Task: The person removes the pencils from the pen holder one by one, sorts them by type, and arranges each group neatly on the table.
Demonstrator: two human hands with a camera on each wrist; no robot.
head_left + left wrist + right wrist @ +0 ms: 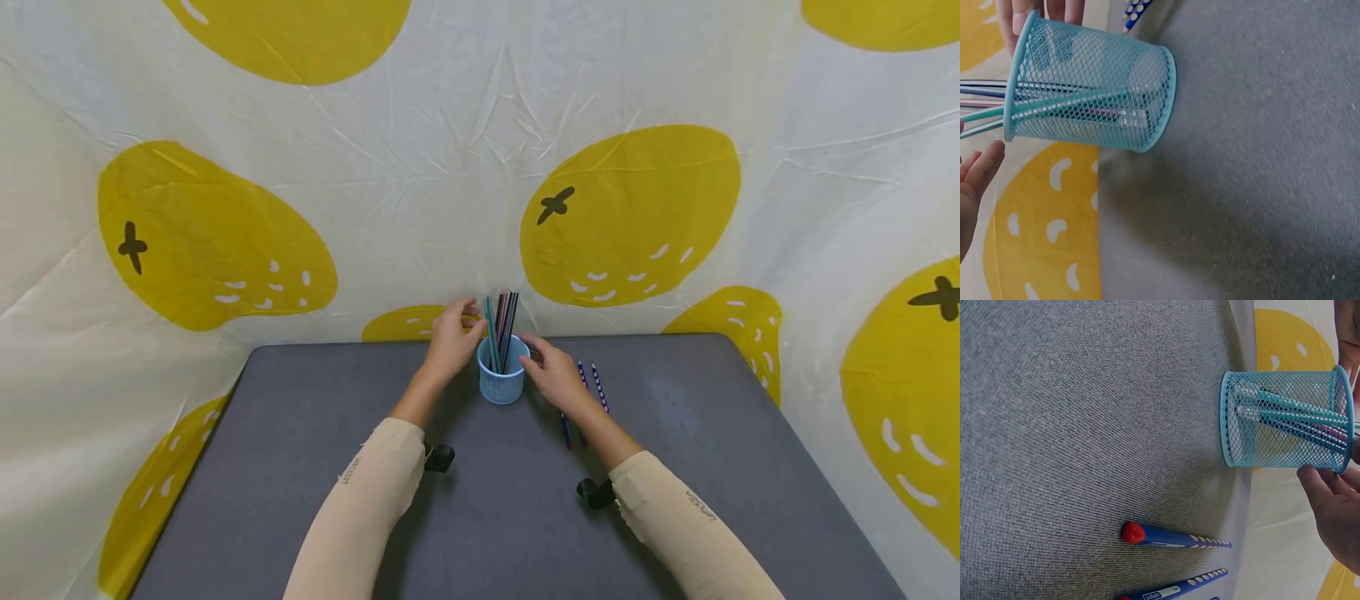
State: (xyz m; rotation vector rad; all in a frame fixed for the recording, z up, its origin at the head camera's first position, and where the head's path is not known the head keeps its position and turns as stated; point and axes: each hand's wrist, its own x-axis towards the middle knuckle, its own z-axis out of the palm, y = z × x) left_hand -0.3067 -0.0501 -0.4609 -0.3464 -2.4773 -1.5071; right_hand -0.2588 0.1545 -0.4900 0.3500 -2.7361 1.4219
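Two beige sleeves (360,517) fill the lower centre of the head view, each ending in a bare hand just above the middle of the frame. The left hand (452,342) reaches with relaxed, spread fingers to the tops of the pencils (502,325); no frame shows it closed on anything. The right hand (553,375) lies beside the rim of the blue mesh cup (501,385), fingers loosely extended; actual contact cannot be told.

The cup stands upright at the centre of the head view, near the far edge of the grey table (300,467). It holds a fan of pencils, teal, dark and reddish, leaning at differing angles with their ends above the rim. In the right wrist view the mesh shows the shafts crossing inside.

Two blue dotted pencils (592,385) lie flat on the table just right of the right hand, outside the cup.

Handling here would go best with the cup steadied at its rim, since the leaning pencils could tip so light a container.
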